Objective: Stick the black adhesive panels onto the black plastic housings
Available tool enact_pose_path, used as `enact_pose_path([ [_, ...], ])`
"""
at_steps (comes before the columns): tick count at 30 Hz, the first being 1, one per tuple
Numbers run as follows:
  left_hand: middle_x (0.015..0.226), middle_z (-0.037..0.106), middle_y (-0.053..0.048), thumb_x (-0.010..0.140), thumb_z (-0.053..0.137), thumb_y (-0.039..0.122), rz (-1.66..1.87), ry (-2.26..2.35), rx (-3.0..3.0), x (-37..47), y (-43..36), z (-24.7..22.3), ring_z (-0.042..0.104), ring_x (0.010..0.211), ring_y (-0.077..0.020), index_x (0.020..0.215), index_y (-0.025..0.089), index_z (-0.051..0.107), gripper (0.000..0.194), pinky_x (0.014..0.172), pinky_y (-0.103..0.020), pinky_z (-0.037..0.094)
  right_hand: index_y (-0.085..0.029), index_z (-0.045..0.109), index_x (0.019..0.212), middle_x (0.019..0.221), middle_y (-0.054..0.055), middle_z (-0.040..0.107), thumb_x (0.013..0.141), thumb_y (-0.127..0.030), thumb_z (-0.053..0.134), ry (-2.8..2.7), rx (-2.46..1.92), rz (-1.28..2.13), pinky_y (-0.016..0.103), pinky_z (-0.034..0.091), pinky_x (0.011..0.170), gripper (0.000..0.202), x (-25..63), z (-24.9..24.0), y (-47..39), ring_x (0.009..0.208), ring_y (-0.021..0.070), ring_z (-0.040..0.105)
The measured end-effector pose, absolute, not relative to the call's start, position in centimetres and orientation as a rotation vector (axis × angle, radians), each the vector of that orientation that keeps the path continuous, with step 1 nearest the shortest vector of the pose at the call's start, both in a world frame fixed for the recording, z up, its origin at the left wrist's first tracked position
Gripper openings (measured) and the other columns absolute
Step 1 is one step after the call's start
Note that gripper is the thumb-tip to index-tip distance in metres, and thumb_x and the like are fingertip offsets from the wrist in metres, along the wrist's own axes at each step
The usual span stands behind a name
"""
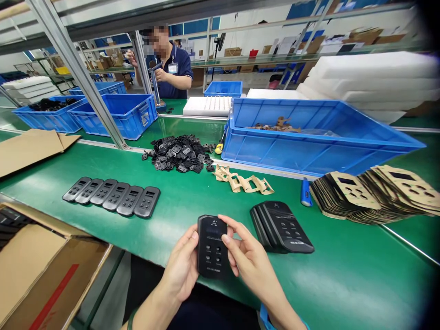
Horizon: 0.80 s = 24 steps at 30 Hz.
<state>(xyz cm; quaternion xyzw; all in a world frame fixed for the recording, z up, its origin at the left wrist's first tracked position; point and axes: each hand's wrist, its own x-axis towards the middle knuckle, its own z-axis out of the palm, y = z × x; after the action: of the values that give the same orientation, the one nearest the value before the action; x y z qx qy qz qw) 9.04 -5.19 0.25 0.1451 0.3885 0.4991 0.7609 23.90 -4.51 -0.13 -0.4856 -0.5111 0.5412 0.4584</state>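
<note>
Between my two hands, above the front edge of the green bench, is a black plastic panel (pixel 213 250) with several small round buttons and white markings. My left hand (pixel 184 256) grips its left edge, thumb toward the front. On the upper right edge, the thumb and fingers of my right hand (pixel 244 250) close round it. Just right of my hands lies a fanned stack of similar black panels (pixel 282 227). To the left, a row of black device housings (pixel 113 195) lies overlapping on the bench.
Behind is a heap of small black button pads (pixel 178 153) and peeled tan backing strips (pixel 244 181). Stacked tan-backed panels (pixel 357 190) and a blue cutter (pixel 305 192) lie right. A big blue bin (pixel 292 146) stands behind, an open carton (pixel 68 275) front left. A co-worker (pixel 172 68) stands across.
</note>
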Motion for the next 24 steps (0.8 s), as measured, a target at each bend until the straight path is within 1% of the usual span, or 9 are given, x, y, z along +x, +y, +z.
enact_pose_path([
  [4,0.104,0.068,-0.007,0.081,0.068,0.033,1.078,0.854,0.308,9.04,-5.16,0.2,0.06,0.103,-0.0224,0.114,0.019,0.062,0.036,0.092,-0.032,0.044,-0.029,0.051,0.126,0.087,-0.002,0.04,0.092,-0.042,0.051,-1.258,-1.197,1.333,0.016,0.038,0.032,0.037,23.85,-0.34,-4.44,0.043,0.0033,0.043],
  [10,0.109,0.066,-0.008,0.082,0.067,0.031,1.09,0.861,0.275,9.22,-5.17,-0.08,0.059,0.106,-0.023,0.115,0.018,0.061,0.036,0.096,-0.034,0.042,-0.03,0.053,0.128,0.085,-0.001,0.041,0.093,-0.038,0.049,-1.35,-1.219,1.228,0.018,0.038,0.034,0.036,23.87,-0.54,-4.56,0.043,0.0042,0.044],
  [16,0.112,0.066,-0.009,0.083,0.066,0.034,1.117,0.85,0.33,9.59,-5.34,0.25,0.056,0.113,-0.0251,0.116,0.018,0.062,0.037,0.099,-0.037,0.04,-0.028,0.055,0.129,0.087,0.0,0.042,0.087,-0.037,0.059,-1.395,-1.279,1.127,0.018,0.038,0.033,0.043,23.94,-0.67,-4.55,0.047,0.0059,0.043],
  [20,0.12,0.063,-0.008,0.08,0.07,0.031,1.132,0.848,0.424,9.76,-5.57,0.4,0.053,0.117,-0.0248,0.118,0.021,0.062,0.04,0.1,-0.034,0.039,-0.028,0.055,0.129,0.089,0.0,0.04,0.088,-0.036,0.059,-1.35,-1.259,1.154,0.017,0.036,0.032,0.042,23.78,-0.64,-4.6,0.046,0.0044,0.041],
  [24,0.114,0.066,-0.009,0.08,0.069,0.035,1.113,0.835,0.395,9.69,-5.57,0.44,0.057,0.11,-0.025,0.118,0.019,0.062,0.042,0.097,-0.035,0.042,-0.029,0.055,0.126,0.089,-0.001,0.039,0.088,-0.037,0.059,-1.235,-1.199,1.241,0.017,0.037,0.032,0.039,23.58,-0.52,-4.76,0.043,0.003,0.043],
])
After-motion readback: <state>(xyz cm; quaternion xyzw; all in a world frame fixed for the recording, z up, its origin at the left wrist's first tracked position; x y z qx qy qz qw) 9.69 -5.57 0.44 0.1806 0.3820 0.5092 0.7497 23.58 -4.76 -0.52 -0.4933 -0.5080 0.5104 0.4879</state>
